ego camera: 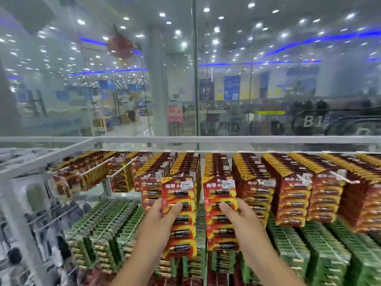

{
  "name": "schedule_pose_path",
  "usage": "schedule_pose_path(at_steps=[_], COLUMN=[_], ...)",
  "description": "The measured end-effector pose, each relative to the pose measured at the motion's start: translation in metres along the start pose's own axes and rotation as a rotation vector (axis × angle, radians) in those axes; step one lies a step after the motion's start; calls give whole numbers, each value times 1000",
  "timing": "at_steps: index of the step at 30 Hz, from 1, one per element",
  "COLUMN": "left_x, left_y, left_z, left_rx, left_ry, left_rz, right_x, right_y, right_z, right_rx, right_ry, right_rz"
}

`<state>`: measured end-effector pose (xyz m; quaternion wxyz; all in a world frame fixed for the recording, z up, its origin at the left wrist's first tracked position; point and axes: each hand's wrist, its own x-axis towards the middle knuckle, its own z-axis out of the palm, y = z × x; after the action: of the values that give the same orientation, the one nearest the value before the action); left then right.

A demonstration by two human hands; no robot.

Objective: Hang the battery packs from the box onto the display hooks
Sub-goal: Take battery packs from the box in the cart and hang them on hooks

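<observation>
At the far left of a shop display rack, grey hooks (51, 215) carry dark, blurred goods that cannot be identified. Next to them, white display hooks (121, 168) jut out over a top row of red-and-yellow battery packs (292, 195), with green battery packs (115, 228) filling the row beneath.

In the centre, a person's left hand (162, 211) grips a long red strip of battery packs (179, 215), thumb curled across its front and the other fingers hidden behind it. The strip hangs upright in front of the rack, its top edge level with the packs already hung in the upper row; whether it is threaded on a hook there cannot be told.

Just beside it, the right hand (237, 213) holds a second red strip (221, 213) in the same way, thumb pressed on the front face, fingers wrapped round the right edge. The two strips hang side by side, close but apart, both bearing small white price stickers near the top.

To the right, the red packs run on in dense stacks to the frame's edge, above more green ones. Behind the white top rail (226, 139), a glass wall (123, 79) shows a hazy shopping hall with ceiling lights and an escalator (340, 122).
</observation>
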<state>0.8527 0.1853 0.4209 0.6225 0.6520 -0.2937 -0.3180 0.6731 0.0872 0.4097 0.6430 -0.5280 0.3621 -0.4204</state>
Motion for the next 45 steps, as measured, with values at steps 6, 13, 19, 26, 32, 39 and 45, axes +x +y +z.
schedule_pose_path(at_steps=[6, 13, 19, 26, 32, 39, 45], left_x=[31, 67, 81, 72, 67, 70, 63], left_y=[-13, -22, -28, -39, -50, -61, -59], left_z=[-2, 4, 17, 15, 10, -13, -32], left_rx=[6, 44, 83, 385, 503, 338, 219], left_ry=[-58, -57, 27, 139, 97, -76, -242], left_rz=[40, 145, 138, 316, 335, 215, 165], right_x=[18, 32, 43, 50, 47, 38, 16], right_y=[12, 16, 21, 33, 42, 38, 47], right_z=[13, 24, 34, 40, 41, 54, 57], right_rx=[-38, -56, -99, -251, -461, -465, -428], right_ry=[150, 246, 328, 465, 545, 562, 576], right_rz=[-24, 41, 18, -56, -83, -82, -60])
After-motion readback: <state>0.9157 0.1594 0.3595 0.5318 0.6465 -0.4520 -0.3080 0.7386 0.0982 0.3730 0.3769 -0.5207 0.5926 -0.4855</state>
